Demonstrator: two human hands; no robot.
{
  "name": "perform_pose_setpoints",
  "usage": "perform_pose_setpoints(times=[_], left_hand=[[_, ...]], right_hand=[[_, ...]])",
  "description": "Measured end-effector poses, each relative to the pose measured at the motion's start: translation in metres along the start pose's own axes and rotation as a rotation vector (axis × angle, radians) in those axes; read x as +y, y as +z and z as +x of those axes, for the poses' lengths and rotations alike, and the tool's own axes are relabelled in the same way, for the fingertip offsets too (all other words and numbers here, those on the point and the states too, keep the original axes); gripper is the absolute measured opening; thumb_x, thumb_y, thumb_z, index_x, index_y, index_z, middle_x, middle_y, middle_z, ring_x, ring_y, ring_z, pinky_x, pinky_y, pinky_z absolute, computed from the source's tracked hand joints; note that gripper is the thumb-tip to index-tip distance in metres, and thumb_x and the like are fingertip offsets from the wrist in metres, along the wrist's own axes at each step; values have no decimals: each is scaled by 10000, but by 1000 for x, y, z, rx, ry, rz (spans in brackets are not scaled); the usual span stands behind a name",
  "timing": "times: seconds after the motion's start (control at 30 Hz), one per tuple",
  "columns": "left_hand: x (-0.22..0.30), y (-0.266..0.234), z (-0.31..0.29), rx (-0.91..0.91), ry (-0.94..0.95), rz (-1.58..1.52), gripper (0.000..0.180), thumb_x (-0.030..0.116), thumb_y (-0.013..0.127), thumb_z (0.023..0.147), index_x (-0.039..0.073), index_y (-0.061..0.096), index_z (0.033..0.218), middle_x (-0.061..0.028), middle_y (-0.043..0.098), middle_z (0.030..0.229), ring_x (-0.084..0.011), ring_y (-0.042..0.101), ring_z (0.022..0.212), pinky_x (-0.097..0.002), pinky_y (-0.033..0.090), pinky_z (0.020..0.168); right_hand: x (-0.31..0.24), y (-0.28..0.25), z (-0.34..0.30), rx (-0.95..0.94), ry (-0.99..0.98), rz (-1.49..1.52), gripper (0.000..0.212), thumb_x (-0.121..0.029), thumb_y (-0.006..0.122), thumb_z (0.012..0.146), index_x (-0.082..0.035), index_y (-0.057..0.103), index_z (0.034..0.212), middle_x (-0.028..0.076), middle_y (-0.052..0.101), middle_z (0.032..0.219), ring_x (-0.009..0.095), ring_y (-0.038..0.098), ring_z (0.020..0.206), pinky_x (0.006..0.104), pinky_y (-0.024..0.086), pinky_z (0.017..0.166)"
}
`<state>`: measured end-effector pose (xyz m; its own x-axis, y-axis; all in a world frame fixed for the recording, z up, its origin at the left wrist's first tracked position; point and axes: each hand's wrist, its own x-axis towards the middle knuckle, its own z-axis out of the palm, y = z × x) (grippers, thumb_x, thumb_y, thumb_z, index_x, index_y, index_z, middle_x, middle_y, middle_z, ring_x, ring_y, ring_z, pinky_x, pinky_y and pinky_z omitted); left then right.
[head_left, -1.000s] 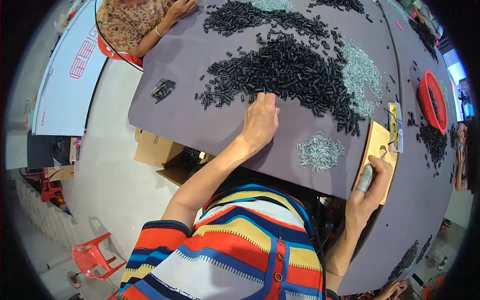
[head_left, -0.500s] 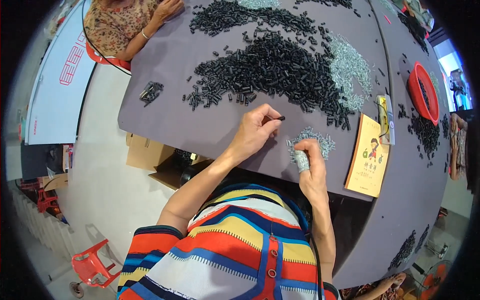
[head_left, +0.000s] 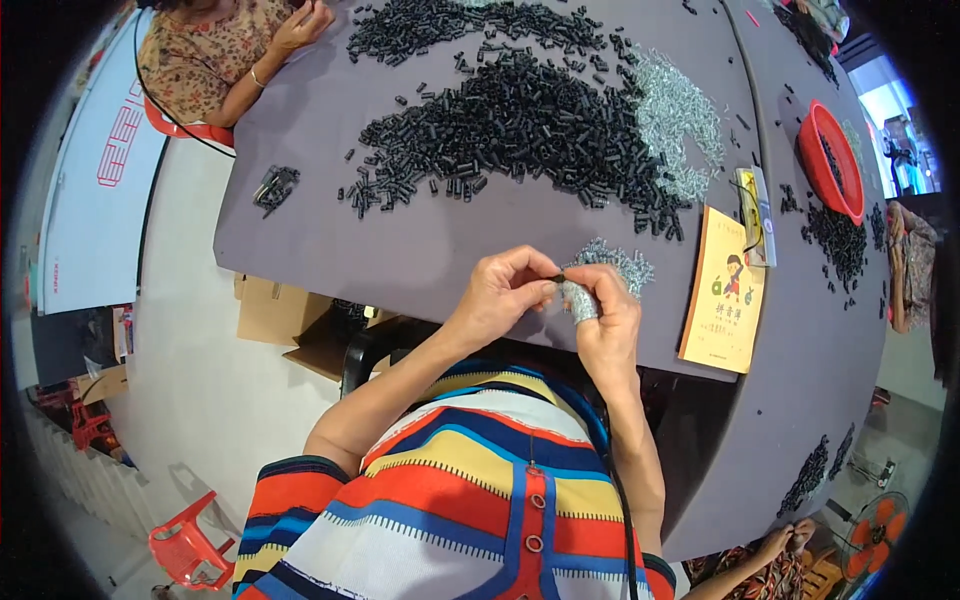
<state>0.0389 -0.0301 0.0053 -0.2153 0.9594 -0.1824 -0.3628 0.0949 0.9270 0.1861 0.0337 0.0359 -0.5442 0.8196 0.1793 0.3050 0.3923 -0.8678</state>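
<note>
Both curled inward, left hand (head_left: 495, 300) and right hand (head_left: 610, 322) meet.

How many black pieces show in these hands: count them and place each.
1: the black piece, at the fingertips where the left hand and right hand meet; others may be hidden.

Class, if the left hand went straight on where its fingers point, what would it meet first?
The left hand would probably meet the right hand first, just past the small dark piece between them; exact depth is unclear.
</note>
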Motion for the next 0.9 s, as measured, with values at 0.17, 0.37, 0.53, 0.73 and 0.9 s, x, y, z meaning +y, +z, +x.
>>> perform_pose_setpoints(times=[0.17, 0.37, 0.53, 0.73, 0.9], left_hand=[[-6, -8, -2, -49, -38, 38, 108, -23, 649, 859, 8, 649, 962, -25, 657, 818, -78, 620, 710, -222, 524, 646], [-3, -8, -5, -137, 50, 60, 130, -28, 633, 866, 2, 654, 991, -55, 647, 881, -99, 621, 721, -234, 531, 666], [-6, -5, -1, -148, -24, -121, 131, -7, 622, 882, -20, 644, 1011, -58, 644, 829, -95, 605, 676, -231, 519, 641], [-3, -12, 14, -10, 20, -262, 121, 16, 623, 891, -4, 638, 1009, -49, 646, 838, -90, 609, 680, -221, 519, 622], [-6, -24, 23, 73, -42, -200, 116, 31, 623, 896, 1, 631, 1008, -40, 638, 839, -81, 604, 693, -207, 515, 617]], right_hand=[[-1, -3, -3, -23, -72, -52, 383, 184, 493, 644, -10, 632, 943, 147, 590, 839, 344, 603, 804, 388, 486, 690], [7, -13, -3, -160, 236, 316, 256, 144, 560, 746, -7, 656, 928, 61, 632, 777, 173, 617, 707, 282, 472, 603], [10, -19, 7, -231, 432, 562, 123, 78, 634, 813, 0, 649, 906, 16, 655, 811, 75, 606, 741, 223, 481, 639], [5, -22, 36, -164, 263, 323, 124, 29, 649, 827, -7, 651, 945, 20, 640, 835, 88, 607, 774, 245, 480, 675], [37, -17, 76, -21, -59, -310, 303, 129, 557, 682, -8, 615, 946, 164, 575, 889, 364, 597, 837, 421, 482, 704]])
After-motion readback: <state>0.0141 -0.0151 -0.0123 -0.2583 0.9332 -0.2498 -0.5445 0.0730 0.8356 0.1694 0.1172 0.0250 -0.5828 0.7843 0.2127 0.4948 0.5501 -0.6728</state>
